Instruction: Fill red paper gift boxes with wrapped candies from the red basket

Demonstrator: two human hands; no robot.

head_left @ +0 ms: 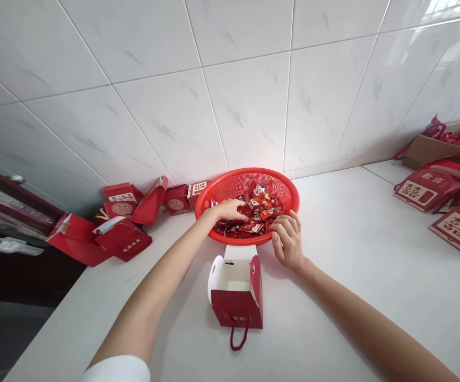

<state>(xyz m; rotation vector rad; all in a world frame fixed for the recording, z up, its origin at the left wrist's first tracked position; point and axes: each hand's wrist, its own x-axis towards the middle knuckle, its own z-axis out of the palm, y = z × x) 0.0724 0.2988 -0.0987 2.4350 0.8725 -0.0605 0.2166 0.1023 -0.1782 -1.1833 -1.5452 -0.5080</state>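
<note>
A red plastic basket (246, 174) stands against the tiled wall, with many red-wrapped candies (267, 212) inside. Over its left part reaches my left hand (233, 210), fingers apart and touching the candies; no candy shows in its grasp. My right hand (287, 239) is at the basket's right front rim, its fingers curled over the edge; what they hold, if anything, is hidden. In front of the basket, between my forearms, an open red gift box (237, 307) with a white inside and a dark red cord handle looks empty.
Several red boxes (122, 239) lie at the left by the wall, some with open flaps. Closed red boxes (432, 185) stand at the right, near a cardboard carton (428, 151) of pink and red items. Keys (17, 246) hang at the dark cabinet on the far left.
</note>
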